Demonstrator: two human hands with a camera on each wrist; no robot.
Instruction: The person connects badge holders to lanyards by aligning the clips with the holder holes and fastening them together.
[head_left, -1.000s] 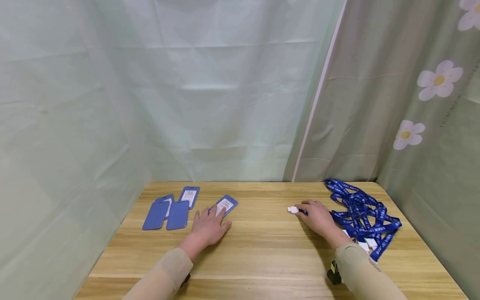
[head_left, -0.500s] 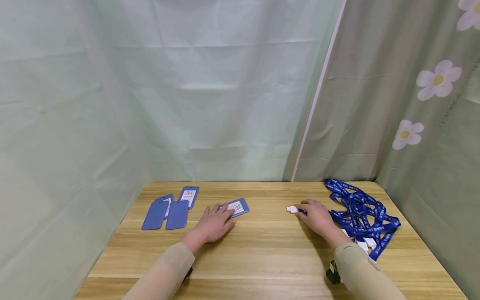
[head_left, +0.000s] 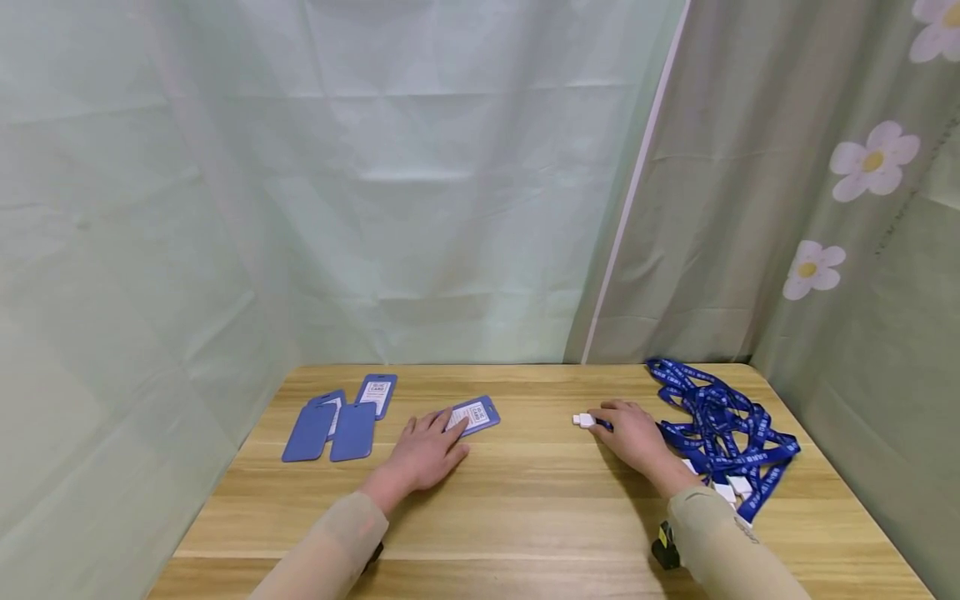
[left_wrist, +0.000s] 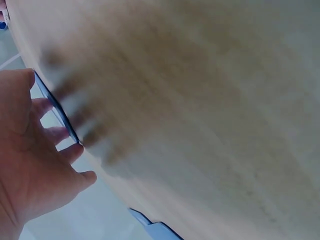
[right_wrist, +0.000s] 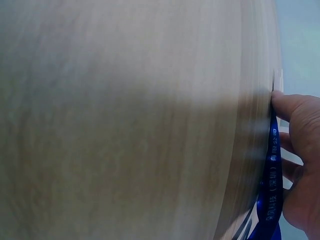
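A blue card holder with a white printed insert lies on the wooden table, left of the middle. My left hand rests on its near left end with the fingers spread and fairly straight, covering that part. In the left wrist view the card holder shows edge-on at the fingers. To the right, my right hand pinches a blue lanyard near its white plastic buckle, which points left. The lanyard strap with white lettering runs down past the fingers in the right wrist view.
Several more blue card holders lie at the left, some overlapping. A tangled heap of blue lanyards with white buckles covers the right side of the table. Curtains hang behind it.
The card holder under my left fingers has slid right and turned more level, mostly in the first half second. My right hand keeps its hold on the lanyard in place.
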